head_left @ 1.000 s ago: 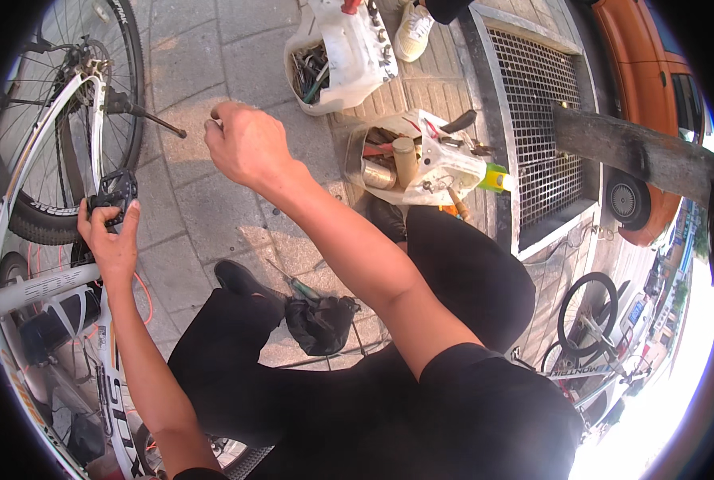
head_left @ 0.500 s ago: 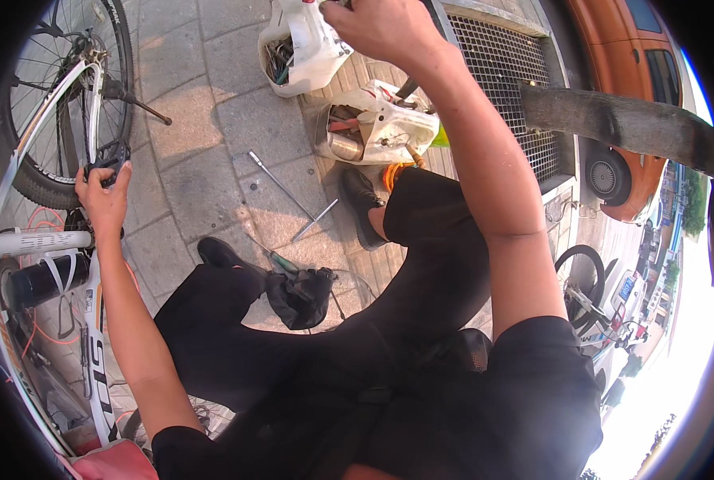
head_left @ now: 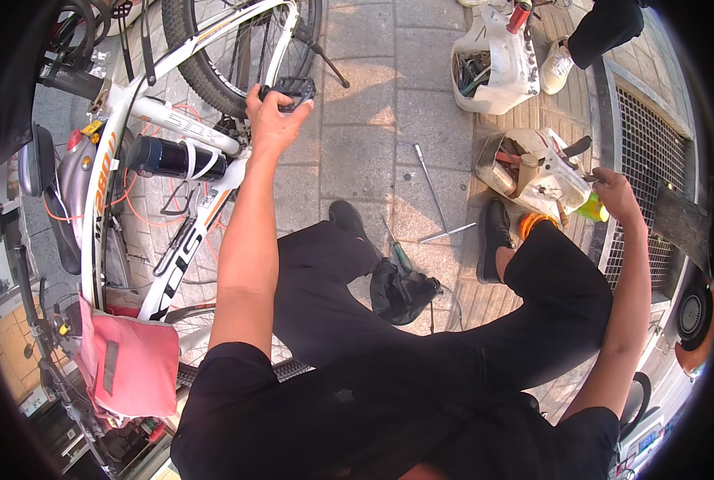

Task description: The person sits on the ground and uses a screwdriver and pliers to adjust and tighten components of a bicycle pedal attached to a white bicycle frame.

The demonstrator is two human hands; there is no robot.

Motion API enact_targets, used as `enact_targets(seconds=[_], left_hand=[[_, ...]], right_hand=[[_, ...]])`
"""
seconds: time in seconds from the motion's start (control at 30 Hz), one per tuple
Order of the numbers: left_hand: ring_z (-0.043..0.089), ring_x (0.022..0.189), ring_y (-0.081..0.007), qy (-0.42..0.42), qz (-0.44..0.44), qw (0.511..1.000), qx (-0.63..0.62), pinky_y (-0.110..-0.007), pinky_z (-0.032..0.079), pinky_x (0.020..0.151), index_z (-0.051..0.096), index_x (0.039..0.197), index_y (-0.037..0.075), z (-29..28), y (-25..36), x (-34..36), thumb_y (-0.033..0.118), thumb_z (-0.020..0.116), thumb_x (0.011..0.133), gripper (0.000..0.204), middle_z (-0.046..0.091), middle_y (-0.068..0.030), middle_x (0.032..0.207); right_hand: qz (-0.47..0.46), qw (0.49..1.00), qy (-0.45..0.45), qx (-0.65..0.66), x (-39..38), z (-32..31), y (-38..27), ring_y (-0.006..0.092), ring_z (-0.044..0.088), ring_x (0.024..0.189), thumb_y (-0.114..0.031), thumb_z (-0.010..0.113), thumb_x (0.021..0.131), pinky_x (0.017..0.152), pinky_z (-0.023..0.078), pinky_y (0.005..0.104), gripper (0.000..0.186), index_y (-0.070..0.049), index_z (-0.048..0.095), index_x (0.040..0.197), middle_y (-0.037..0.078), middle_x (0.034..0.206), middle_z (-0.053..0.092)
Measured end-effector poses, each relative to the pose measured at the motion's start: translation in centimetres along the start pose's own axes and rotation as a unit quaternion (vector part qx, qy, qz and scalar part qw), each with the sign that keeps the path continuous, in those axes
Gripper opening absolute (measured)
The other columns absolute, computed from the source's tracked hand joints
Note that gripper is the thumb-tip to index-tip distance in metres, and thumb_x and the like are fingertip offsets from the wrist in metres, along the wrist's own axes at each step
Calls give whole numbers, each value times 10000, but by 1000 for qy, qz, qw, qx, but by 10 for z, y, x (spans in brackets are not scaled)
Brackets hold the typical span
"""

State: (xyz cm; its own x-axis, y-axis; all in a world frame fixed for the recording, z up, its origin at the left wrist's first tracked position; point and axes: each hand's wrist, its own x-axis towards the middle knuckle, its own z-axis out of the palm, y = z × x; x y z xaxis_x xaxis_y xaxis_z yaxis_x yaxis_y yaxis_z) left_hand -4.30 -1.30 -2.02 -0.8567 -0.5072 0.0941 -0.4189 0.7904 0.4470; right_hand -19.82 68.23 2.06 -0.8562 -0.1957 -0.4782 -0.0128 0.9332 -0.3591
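My left hand (head_left: 274, 126) is closed around a black bicycle pedal (head_left: 295, 93), beside the rear wheel of a white bicycle (head_left: 187, 272). Out to the right, my right hand (head_left: 618, 197) has its fingers pinched together at the right edge of a cut-open white plastic container (head_left: 561, 188). Whatever sits between those fingertips is too small to make out. Tools and a can-like cylinder (head_left: 498, 178) lie in this container. A yellow-green bottle (head_left: 594, 210) is just below my right fingers.
Farther off stands another white tool container (head_left: 497, 72), with a person's white shoe (head_left: 557, 67) next to it. A long T-shaped metal wrench (head_left: 432, 184) lies on the paving. Between my feet is a black bag (head_left: 401, 294) with a green-handled screwdriver (head_left: 402, 256). A pink bag (head_left: 133, 364) hangs at lower left.
The view has swung left. My right hand has left the farther container and come back to the nearer one's right edge. The left hand stays on the pedal.
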Motion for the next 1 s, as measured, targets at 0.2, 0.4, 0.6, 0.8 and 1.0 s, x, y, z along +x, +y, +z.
enact_targets(seconds=[0.2,0.4,0.6,0.8,1.0], left_hand=[[351,1513,-489,34,17,999,-26,-500,368,1198,701,940,62,0,-17,-6,452,954,766,497,343,-394,1578],[344,1523,-483,28,8,999,-33,-497,358,1207,702,950,59,0,-18,-6,463,951,770,507,336,-406,1583],[374,1510,-463,22,32,999,22,-462,409,1165,724,974,61,3,-12,4,489,941,775,519,356,-409,1575],[407,1474,-491,40,88,995,3,-489,377,1176,719,971,26,5,-43,0,429,927,814,480,425,-437,1505],[392,1492,-483,35,82,996,24,-466,360,1194,714,980,45,5,-38,5,421,924,825,458,371,-426,1560]], right_hand=[[-76,997,4,-29,6,-5,-12,356,766,1040,-125,646,934,945,565,395,375,43,720,1261,254,1101,769],[-132,990,43,-21,-13,-23,-17,354,756,998,-106,655,961,916,561,405,306,19,736,1227,244,1074,766],[-90,993,71,-6,-6,-19,6,256,730,836,-122,640,981,794,551,368,292,-17,729,1239,173,911,743],[39,977,56,202,20,0,13,160,725,776,-91,584,993,726,586,345,281,31,706,1214,100,885,751],[-79,991,104,36,2,-6,-4,199,770,868,-92,616,966,821,590,361,271,-6,745,1188,153,881,763]])
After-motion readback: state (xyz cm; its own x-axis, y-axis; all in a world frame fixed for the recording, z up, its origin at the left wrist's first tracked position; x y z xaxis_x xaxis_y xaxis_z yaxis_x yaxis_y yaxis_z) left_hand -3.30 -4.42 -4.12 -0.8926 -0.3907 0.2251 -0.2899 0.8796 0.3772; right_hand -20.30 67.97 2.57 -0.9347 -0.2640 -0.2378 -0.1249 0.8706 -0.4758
